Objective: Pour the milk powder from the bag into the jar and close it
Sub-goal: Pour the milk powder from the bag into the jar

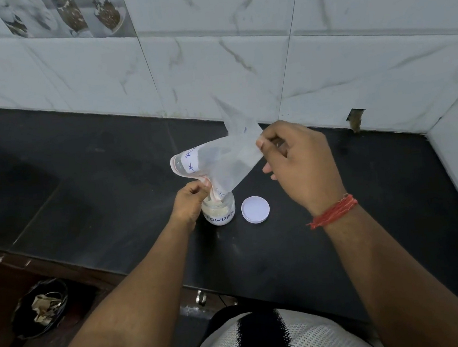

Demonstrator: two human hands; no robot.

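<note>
I see my left hand (190, 205) pinching the mouth edge of the bag (221, 160), just above the open jar (220, 212). My right hand (299, 163) pinches the bottom edge of the bag higher up and to the right, so the bag hangs tilted with its mouth down into the jar. The bag is clear and looks almost empty. The jar stands upright on the black counter (95, 163), partly filled with pale powder. The white lid (255, 209) lies flat on the counter just beside the jar, on its right, not touching it.

Around the jar the counter is open on the left and toward me. Behind, the tiled wall (211, 63) closes the counter, and on the far right the wall turns a corner. The near counter edge runs below my forearms.

On the jar label I read "POWDER". On the bag label I can read only some blue letters, "K" and "PO"; the rest is folded away. A red thread (333, 212) is tied around my right wrist.
</note>
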